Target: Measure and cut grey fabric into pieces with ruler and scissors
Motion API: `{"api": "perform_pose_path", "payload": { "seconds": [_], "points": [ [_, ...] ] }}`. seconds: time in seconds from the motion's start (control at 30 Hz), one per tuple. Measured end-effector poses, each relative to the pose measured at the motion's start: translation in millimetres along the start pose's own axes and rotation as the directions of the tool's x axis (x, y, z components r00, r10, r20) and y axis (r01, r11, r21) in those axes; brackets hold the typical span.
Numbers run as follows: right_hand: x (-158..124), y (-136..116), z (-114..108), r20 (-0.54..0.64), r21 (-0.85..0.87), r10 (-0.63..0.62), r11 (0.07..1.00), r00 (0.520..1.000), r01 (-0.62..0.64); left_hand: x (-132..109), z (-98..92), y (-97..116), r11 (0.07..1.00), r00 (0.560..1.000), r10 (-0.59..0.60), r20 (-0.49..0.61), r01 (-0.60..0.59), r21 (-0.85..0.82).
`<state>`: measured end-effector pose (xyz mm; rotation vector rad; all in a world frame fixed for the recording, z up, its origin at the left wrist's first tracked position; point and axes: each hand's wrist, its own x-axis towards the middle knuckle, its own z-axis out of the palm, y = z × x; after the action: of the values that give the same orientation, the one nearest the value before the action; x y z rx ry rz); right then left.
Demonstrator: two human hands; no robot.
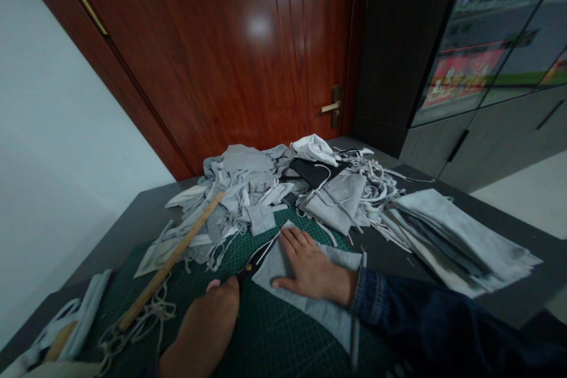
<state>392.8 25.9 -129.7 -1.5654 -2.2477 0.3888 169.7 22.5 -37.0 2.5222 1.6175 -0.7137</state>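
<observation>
My left hand (211, 314) is closed round the handles of a pair of scissors (248, 269). Their blades point up and right, along the left edge of a grey fabric piece (270, 276). Flat on that fabric lies my right hand (305, 266), fingers stretched toward its upper corner and thumb out to the left. The piece has a curved lower edge and narrow strips at its right side. Beneath it is a green cutting mat (283, 336) with a grid. Whether the blades have fabric between them, I cannot tell.
Grey scraps (248, 174) are heaped at the back, with a black cloth (314, 172) and tangled cords (376, 180) beside them. Folded fabric (465, 236) lies to the right. A wooden ruler (172, 260) crosses the mat's left side. Behind the table stands a wooden door (212, 59).
</observation>
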Motion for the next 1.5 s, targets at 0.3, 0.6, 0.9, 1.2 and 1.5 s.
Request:
{"api": "perform_pose_path", "payload": {
  "seconds": [0.3, 0.6, 0.9, 1.2, 1.5],
  "points": [
    [1.1, -0.3, -0.1, 0.012, 0.006, 0.007, 1.000, 1.000, -0.007, 6.3, -2.2, 3.2, 0.999, 1.000, 0.021, -0.018, -0.020, 0.043],
    [-2.1, -7.1, -2.9, 0.032, 0.017, 0.021, 1.000, 0.999, -0.022, 1.1, 1.7, 1.0, 1.000, 0.999, 0.021, -0.038, -0.021, -0.001],
    [-7.0, -11.3, -2.5, 0.032, 0.057, -0.002, 0.998, 0.999, 0.000, -9.3, -3.7, 5.8, 1.000, 1.000, 0.001, -0.007, -0.001, 0.000],
    [1.3, 1.4, 1.3, -0.138, 0.041, 0.027, 0.999, 0.990, -0.021, -1.0, -0.2, 3.3, 1.000, 1.000, 0.009, 0.001, -0.009, 0.004],
    [-0.1, 2.8, 5.8, -0.086, 0.002, -0.022, 1.000, 0.996, 0.023, -0.9, -1.0, 4.1, 0.999, 1.000, 0.020, -0.016, -0.020, 0.032]
  ]
}}
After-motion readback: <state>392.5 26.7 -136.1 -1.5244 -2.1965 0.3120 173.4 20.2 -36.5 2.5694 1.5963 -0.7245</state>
